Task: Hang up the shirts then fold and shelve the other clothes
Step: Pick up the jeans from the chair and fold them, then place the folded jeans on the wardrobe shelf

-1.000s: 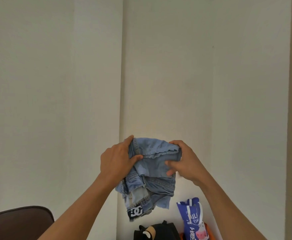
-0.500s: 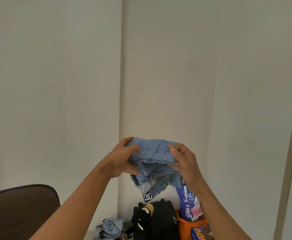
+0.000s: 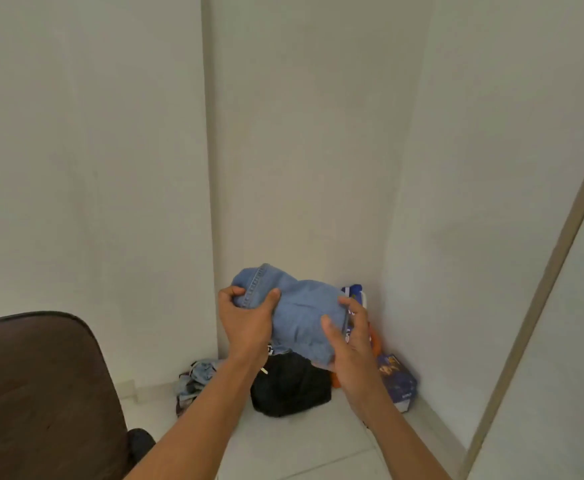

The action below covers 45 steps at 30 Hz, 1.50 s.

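**A:** Where's the denim [image 3: 301, 317]?

**B:** Low in the centre of the frame, in the air between your hands, above the bag [image 3: 290, 386]. It looks soft but thick, and the folds will likely spring open, so hold it by the seamed edges.

**A:** And my hands?

**B:** Your left hand [image 3: 249, 323] pinches the stitched seam at the bundle's upper left, knuckles toward you. Your right hand [image 3: 352, 351] clasps the right edge, thumb on the front.
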Motion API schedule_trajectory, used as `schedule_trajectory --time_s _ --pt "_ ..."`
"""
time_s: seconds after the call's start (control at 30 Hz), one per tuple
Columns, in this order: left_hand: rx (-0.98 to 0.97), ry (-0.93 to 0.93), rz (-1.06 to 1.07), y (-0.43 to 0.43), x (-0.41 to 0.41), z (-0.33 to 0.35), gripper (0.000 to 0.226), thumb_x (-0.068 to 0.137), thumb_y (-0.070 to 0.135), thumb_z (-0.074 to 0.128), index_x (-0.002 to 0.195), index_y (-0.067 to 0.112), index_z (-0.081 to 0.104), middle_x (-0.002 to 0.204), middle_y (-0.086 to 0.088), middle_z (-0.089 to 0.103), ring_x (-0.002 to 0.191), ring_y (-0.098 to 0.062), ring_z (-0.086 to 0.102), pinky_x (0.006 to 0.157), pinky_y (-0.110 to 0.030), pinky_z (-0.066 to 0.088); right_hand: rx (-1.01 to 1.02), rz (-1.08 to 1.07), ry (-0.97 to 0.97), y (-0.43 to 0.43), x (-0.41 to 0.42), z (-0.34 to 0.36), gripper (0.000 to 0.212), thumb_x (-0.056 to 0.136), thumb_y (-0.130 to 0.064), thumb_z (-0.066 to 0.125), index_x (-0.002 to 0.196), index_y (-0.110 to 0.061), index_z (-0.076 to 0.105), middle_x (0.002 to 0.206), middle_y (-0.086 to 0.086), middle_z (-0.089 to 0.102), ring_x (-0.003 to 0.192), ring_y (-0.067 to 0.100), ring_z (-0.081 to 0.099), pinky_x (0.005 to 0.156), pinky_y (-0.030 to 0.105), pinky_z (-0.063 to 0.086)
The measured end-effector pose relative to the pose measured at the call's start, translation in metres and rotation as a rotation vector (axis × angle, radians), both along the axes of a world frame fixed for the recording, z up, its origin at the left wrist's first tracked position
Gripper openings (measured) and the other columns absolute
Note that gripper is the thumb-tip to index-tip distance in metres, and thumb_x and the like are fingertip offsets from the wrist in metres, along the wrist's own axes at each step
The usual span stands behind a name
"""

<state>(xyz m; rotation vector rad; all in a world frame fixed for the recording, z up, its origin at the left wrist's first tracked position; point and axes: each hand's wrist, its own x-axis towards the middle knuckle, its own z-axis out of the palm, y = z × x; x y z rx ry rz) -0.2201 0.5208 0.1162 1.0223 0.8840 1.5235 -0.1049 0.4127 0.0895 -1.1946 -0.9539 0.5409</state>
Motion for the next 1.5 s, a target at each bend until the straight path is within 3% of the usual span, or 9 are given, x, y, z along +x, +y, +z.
schedule_trajectory --time_s 0.07,0.27,0.43,0.6,0.8,0.97,1.07,1.33,1.5 --pt "0.04 0.047 -0.037 -0.009 0.003 -0.019 0.053 0.069 0.01 0.089 0.101 0.02 0.048 0.104 -0.003 0.058 0.09 -0.015 0.062 0.079 -0.031 0.056 -0.081 -0.019 0.264 -0.002 0.002 -0.007 0.067 0.073 -0.065 0.075 0.133 -0.054 0.046 0.135 -0.012 0.059 0.12 0.019 0.063 0.092 0.056 0.055" --pt "0.074 0.016 -0.238 -0.046 0.025 -0.055 0.052 0.067 0.005 0.089 0.097 0.017 0.047 0.1 -0.006 0.06 0.083 -0.009 0.064 0.069 -0.023 0.054 -0.187 0.149 0.711 -0.039 0.043 -0.026 0.061 0.085 -0.052 0.073 0.134 -0.018 0.062 0.128 0.015 0.067 0.117 0.034 0.065 0.105 0.052 0.048" --pt "0.083 0.084 -0.405 -0.078 0.046 -0.07 0.057 0.065 0.012 0.092 0.098 0.024 0.047 0.115 -0.013 0.061 0.102 -0.023 0.066 0.082 -0.034 0.058 -0.047 -0.087 0.423 -0.09 0.067 -0.04 0.057 0.083 -0.01 0.077 0.135 -0.019 0.055 0.127 0.009 0.068 0.112 0.029 0.068 0.084 0.043 0.059" --pt "0.049 0.116 -0.663 -0.13 0.065 -0.068 0.065 0.061 0.035 0.094 0.103 0.02 0.047 0.114 -0.003 0.062 0.103 -0.017 0.066 0.078 -0.031 0.059 -0.033 -0.272 0.191 -0.174 0.083 -0.044 0.086 0.067 -0.037 0.088 0.14 -0.024 0.046 0.135 0.001 0.063 0.123 0.024 0.062 0.098 0.045 0.054" --pt "-0.35 0.088 -0.979 -0.225 0.089 -0.061 0.096 0.041 0.074 0.083 0.12 0.024 0.065 0.117 -0.002 0.073 0.111 -0.03 0.066 0.1 -0.057 0.047 -0.069 -0.456 0.089 -0.32 0.068 -0.05 0.093 0.061 -0.047 0.09 0.14 -0.03 0.044 0.139 -0.008 0.058 0.124 0.015 0.059 0.101 0.044 0.053" --pt "-0.495 0.201 -1.211 -0.348 0.082 -0.06 0.067 0.048 0.055 0.085 0.103 0.018 0.072 0.099 -0.006 0.077 0.097 -0.031 0.07 0.091 -0.049 0.053 -0.099 -0.573 0.019 -0.458 0.023 -0.053 0.081 0.069 -0.039 0.087 0.137 -0.031 0.045 0.135 -0.01 0.058 0.123 0.014 0.059 0.098 0.042 0.055" --pt "-0.381 0.221 -1.31 -0.424 0.074 -0.066 0.071 0.054 0.037 0.095 0.114 0.009 0.068 0.107 -0.009 0.076 0.096 -0.031 0.072 0.083 -0.049 0.059 -0.07 -0.67 0.037 -0.535 -0.017 -0.046 0.087 0.06 -0.056 0.088 0.134 -0.037 0.045 0.127 -0.019 0.062 0.117 0.006 0.062 0.085 0.024 0.057" --pt "0.235 0.212 -1.566 -0.62 0.048 -0.043 0.104 0.061 0.063 0.083 0.15 0.046 0.031 0.147 0.011 0.049 0.129 -0.018 0.052 0.09 -0.025 0.054 0.035 -1.148 0.082 -0.731 -0.096 -0.014 0.046 0.082 -0.037 0.076 0.122 -0.035 0.056 0.121 -0.01 0.065 0.108 0.015 0.067 0.087 0.039 0.06" --pt "0.341 0.276 -1.919 -0.719 0.049 -0.012 0.072 0.075 0.039 0.08 0.137 0.053 0.047 0.144 0.014 0.051 0.13 -0.022 0.053 0.091 -0.055 0.055 0.05 -1.308 0.047 -0.844 -0.127 0.017 0.042 0.081 -0.03 0.078 0.119 -0.032 0.06 0.118 -0.009 0.068 0.105 0.013 0.069 0.087 0.044 0.06"
